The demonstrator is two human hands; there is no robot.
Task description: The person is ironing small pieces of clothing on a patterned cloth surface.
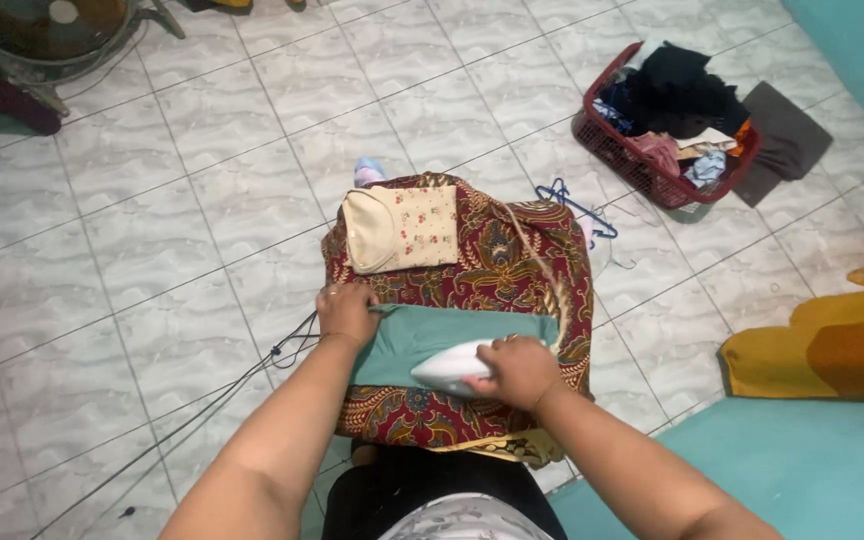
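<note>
A white clothes iron (449, 366) is gripped by the closed right hand (520, 370) on a teal folded cloth (422, 338), which is pinned flat at nine o'clock by the left hand (345, 312), fingers spread. At twelve o'clock lies a cream floral folded garment (402, 229) on the dark red patterned batik pad (512, 262).

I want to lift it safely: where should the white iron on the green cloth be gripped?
Probably grip the white iron by its top handle, from above at the rear, where the right hand holds it; its pointed nose faces the left hand.
</note>
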